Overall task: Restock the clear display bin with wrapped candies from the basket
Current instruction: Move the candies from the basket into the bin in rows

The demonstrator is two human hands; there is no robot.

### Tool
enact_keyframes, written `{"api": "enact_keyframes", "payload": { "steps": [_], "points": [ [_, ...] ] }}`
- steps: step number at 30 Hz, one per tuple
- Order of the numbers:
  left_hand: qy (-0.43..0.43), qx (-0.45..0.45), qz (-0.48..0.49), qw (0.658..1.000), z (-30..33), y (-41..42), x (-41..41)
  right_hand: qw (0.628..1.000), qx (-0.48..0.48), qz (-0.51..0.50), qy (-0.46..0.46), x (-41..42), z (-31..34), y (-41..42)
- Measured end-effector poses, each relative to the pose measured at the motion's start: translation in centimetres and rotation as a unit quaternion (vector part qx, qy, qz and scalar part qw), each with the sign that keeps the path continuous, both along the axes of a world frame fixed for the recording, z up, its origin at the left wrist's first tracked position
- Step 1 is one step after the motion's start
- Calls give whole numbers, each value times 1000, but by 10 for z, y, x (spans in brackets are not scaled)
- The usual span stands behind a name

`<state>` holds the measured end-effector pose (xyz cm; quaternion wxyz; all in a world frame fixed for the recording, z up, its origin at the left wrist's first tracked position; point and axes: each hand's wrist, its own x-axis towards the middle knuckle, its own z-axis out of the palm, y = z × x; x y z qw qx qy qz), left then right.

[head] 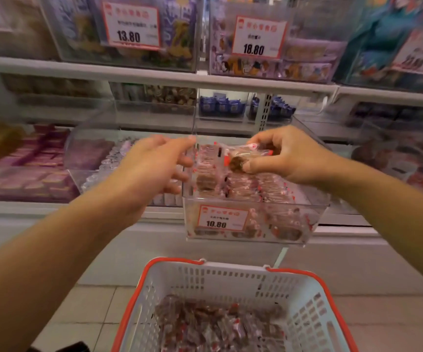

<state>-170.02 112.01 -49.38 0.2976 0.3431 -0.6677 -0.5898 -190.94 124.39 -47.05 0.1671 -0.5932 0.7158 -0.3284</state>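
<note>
At far left we see shelf trays of purple-wrapped sweets (27, 158), blurred. Next comes a clear bin (96, 158) holding silvery wrapped pieces. Our left hand (152, 168) reaches forward over it with fingers loosely extended, holding nothing, its fingertips at the left wall of the clear display bin (251, 217). That bin juts out from the lower shelf and carries a price tag (221, 218) reading 10.80 on its front. Inside it, wrapped candies (243, 189) with brown centres and red-and-white wrappers lie in rows, filling much of it. Above its open top our right hand (289, 156) pinches one wrapped candy (240, 160) between thumb and fingers; more wrappers may be in the same grip, but we cannot tell. Below, on the tiled floor, stands the basket (230, 278), white with an orange rim, and a heap of the same candies (218, 323) covers its bottom. On the upper shelf, clear bins show tags reading 13.80 (130, 26) and 18.80 (257, 38).
</note>
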Motion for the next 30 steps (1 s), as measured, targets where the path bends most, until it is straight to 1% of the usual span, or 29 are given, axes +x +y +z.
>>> {"api": "enact_keyframes", "payload": {
  "steps": [1, 2, 3, 4, 6, 7, 9, 10, 12, 14, 16, 18, 19, 20, 22, 25, 27, 30],
  "points": [
    [-24, -73, 85, 993, -5, -8, 0, 999, 36, -23, 24, -8, -4, -11],
    [-62, -133, 126, 981, -10, -14, 1, 996, 77, -30, 46, -11, -11, -21],
    [-103, -172, 124, 972, -15, -18, 1, 992, 113, -24, 55, -11, -19, -31],
    [-148, -192, 95, 965, -21, -20, 1, 989, 138, -13, 53, -8, -29, -40],
    [-212, -212, 24, 954, -31, -20, -2, 988, 146, 3, 48, -1, -48, -57],
    [-222, -227, -1, 948, -36, -19, -4, 990, 133, 1, 52, 3, -55, -65],
    [-211, -247, -21, 946, -43, -20, -8, 992, 95, -14, 78, 6, -61, -77],
    [-202, -246, -21, 948, -45, -21, -8, 991, 76, -21, 105, 7, -61, -80],
    [-187, -230, -24, 955, -50, -25, -8, 986, 51, -22, 160, 6, -59, -81],
    [-172, -214, -32, 961, -52, -25, -7, 981, 35, -26, 191, 5, -58, -79],
    [-168, -217, -38, 961, -54, -25, -6, 980, 26, -35, 196, 4, -61, -77],
    [-167, -234, -37, 957, -54, -23, -6, 982, 38, -40, 180, 3, -63, -78],
    [-166, -238, -36, 956, -53, -22, -6, 981, 45, -39, 187, 4, -62, -78],
    [-164, -237, -36, 957, -53, -22, -6, 975, 50, -30, 215, 4, -61, -80],
    [-164, -237, -37, 957, -51, -21, -5, 956, 87, 31, 279, 3, -58, -83],
    [-171, -253, -35, 952, -49, -19, -5, 920, 204, 134, 306, 3, -60, -91],
    [-176, -269, -31, 946, -48, -18, -6, 902, 262, 150, 308, 1, -66, -97],
    [-180, -266, -36, 946, -46, -17, -6, 898, 277, 151, 307, 3, -68, -103]
  ]
}}
